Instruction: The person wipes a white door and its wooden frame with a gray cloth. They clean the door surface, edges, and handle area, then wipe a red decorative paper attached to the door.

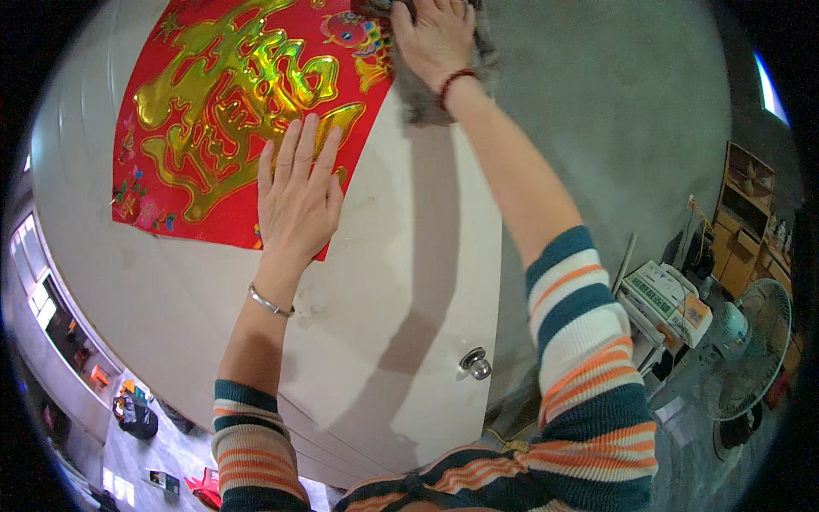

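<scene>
My left hand (pixel 299 192) lies flat on the lower right part of a red paper poster (pixel 237 232), with its fingers apart. Embossed gold character shapes, a colourful fish and flowers decorate the poster, which is fixed to a white door (pixel 384 269). At the top, my right hand (pixel 441 38) presses a grey cloth (pixel 430 110) to the door beside the poster's right edge. Part of the cloth is hidden under that hand, and its top runs out of view. Below, a round metal doorknob (pixel 475 365) sits near the door's right edge.
To the right of the door is a grey wall (pixel 608 115). A standing fan (pixel 745 352), a stack of boxes (pixel 668 297) and a wooden cabinet (pixel 736 237) stand at the right. On the floor at lower left are a black plastic bag (pixel 135 417) and a red bag (pixel 205 489).
</scene>
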The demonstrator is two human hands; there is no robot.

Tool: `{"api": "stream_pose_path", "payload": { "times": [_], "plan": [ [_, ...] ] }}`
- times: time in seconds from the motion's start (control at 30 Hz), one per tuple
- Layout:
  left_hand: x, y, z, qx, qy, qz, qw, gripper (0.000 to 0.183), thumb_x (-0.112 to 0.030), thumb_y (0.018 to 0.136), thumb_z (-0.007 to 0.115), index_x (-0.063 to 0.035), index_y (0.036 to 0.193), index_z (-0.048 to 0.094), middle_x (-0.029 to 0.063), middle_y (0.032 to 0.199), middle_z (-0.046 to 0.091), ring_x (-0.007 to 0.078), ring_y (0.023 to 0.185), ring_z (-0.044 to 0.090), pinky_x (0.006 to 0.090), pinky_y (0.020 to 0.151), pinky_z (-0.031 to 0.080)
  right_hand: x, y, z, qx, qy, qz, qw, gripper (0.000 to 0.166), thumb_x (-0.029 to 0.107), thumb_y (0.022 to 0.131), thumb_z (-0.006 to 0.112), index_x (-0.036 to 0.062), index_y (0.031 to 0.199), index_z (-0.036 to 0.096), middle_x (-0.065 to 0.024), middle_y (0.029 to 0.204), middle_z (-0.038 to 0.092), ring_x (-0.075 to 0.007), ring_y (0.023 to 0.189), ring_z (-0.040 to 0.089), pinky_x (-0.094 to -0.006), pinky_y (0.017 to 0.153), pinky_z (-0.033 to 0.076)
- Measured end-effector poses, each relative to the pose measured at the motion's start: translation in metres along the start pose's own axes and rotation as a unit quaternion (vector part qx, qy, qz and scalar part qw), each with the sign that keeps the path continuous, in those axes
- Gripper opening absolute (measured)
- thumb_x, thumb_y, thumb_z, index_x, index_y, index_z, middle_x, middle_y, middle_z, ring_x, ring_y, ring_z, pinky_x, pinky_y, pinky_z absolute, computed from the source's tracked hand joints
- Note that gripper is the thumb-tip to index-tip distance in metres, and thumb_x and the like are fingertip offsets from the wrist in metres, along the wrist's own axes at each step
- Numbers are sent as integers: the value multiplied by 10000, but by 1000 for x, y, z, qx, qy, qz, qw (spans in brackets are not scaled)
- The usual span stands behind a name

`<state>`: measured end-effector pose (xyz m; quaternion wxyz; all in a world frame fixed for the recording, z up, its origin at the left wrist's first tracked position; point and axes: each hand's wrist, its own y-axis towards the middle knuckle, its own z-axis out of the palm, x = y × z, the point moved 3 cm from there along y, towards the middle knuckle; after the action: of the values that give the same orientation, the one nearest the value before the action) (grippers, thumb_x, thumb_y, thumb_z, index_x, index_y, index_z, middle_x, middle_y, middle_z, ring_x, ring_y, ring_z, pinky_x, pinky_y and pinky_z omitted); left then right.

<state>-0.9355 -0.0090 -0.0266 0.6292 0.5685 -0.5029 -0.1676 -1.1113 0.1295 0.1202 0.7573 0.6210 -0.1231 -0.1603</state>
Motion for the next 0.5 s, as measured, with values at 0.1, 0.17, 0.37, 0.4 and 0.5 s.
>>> {"api": "stream_pose_path", "payload": {
  "times": [0.1,0.17,0.37,0.4,0.5],
  "plan": [
    [3,-2,-1,0,3,2,1000,579,-196,945,567,-179,1517,480,73,1629,362,245,1514,304,470,1249,203,45,-12,10,6,81,-3,997,463,281,963,548,125,1399,541,-134,1545,441,-317,1435,390,-579,1211,226],
    [8,-5,-5,0,10,1,1000,590,-191,943,569,-182,1525,472,71,1629,363,243,1516,303,467,1250,202,59,-37,18,-5,3,-290,957,505,294,907,635,264,1404,559,25,1558,462,-181,1428,436,-542,1197,276],
    [7,-5,-4,-1,9,2,1000,597,-178,941,573,-185,1529,469,67,1632,363,243,1515,305,471,1246,210,-2,34,4,75,23,-221,972,489,291,940,593,196,1416,539,-102,1537,450,-319,1426,405,-533,1207,252],
    [4,-5,0,-3,2,0,1000,597,-178,941,573,-185,1529,469,67,1633,362,243,1515,306,473,1246,210,-23,39,8,14,12,-166,986,461,318,989,543,171,1426,533,-115,1552,431,-323,1466,347,-520,1201,261],
    [-2,1,2,-14,2,1,1000,599,-171,939,574,-181,1528,469,71,1634,359,244,1514,308,476,1246,210,-49,49,8,-36,-24,-16,999,458,320,1018,517,118,1429,522,-149,1564,398,-340,1472,327,-556,1188,262]
  ]
}}
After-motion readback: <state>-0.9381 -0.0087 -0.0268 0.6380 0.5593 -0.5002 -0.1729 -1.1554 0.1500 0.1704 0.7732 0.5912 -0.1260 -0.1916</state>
